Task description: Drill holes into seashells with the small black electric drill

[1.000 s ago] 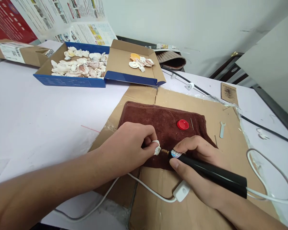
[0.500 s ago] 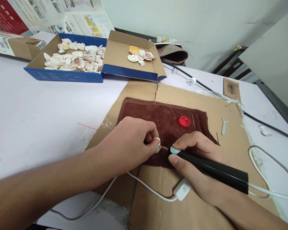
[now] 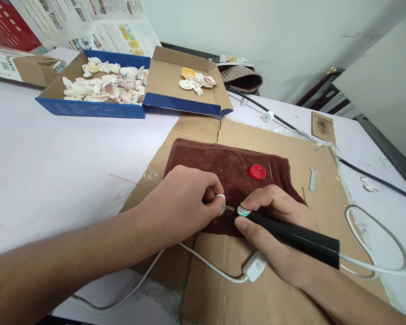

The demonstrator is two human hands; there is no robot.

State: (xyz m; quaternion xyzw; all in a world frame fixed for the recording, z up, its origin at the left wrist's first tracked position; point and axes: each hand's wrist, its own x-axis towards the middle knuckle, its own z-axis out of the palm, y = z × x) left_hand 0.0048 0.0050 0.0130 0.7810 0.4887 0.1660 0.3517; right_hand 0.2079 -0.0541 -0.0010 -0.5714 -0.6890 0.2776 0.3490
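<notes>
Between thumb and fingers, my left hand [image 3: 186,203] pinches a small white seashell [image 3: 222,208] over a brown cloth [image 3: 219,158]; most of the shell is hidden by the fingers. My right hand [image 3: 274,225] grips a black pen-shaped rotary drill [image 3: 297,238] with a shiny band near its front. The drill's copper-coloured tip points left and meets the shell's edge or face; I cannot tell how deep it reaches. A white cord leaves the drill's rear end. On the cloth, beyond my right hand, lie a red cap [image 3: 257,171] and a thin metal pin [image 3: 270,171].
Under the cloth is a cardboard sheet [image 3: 243,131]. A blue box [image 3: 98,108] of shells stands at the back left, several shells on its open lid [image 3: 165,76]. A small wrench [image 3: 313,179] lies right. An inline switch [image 3: 255,266] hangs on the cord in front.
The drill's rear end has shifted slightly left and up, with its tip still at the shell. My left hand is almost unmoved. The whole view has turned slightly.
</notes>
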